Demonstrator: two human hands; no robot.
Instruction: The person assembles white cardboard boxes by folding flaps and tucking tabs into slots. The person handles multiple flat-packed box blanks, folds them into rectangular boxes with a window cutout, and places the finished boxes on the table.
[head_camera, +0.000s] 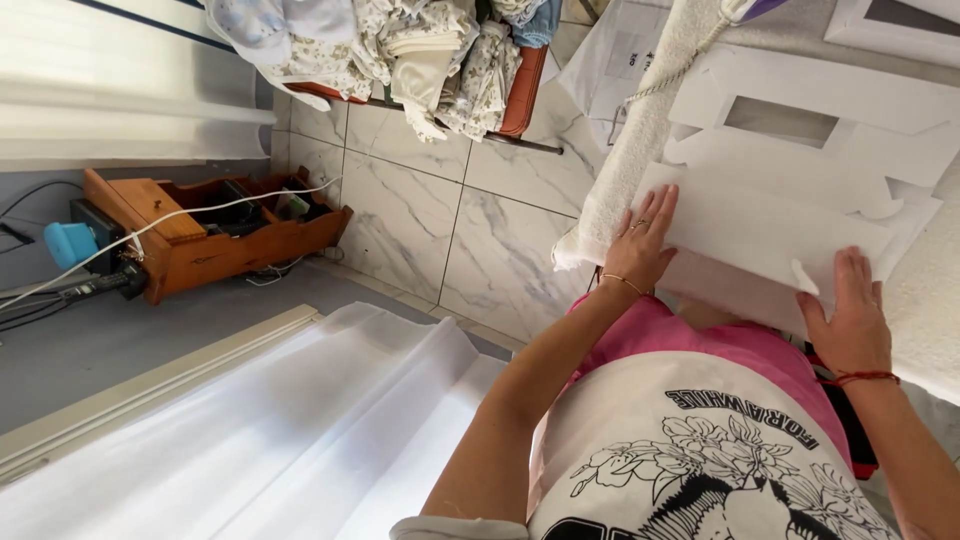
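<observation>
Head view: the left hand (640, 245) and right hand (850, 320) both lie flat, fingers spread, pressing a white cardboard box blank (770, 235) at the near edge of a towel-covered table (930, 300); neither grips it. The sheet looks light, stiff and easily creased, best lifted by its long edges. Farther off, laundry (400, 50) hangs above the marble floor (470, 220).

Bright daylight, blown-out glare on perhaps a curtain (330, 420), lower left
</observation>
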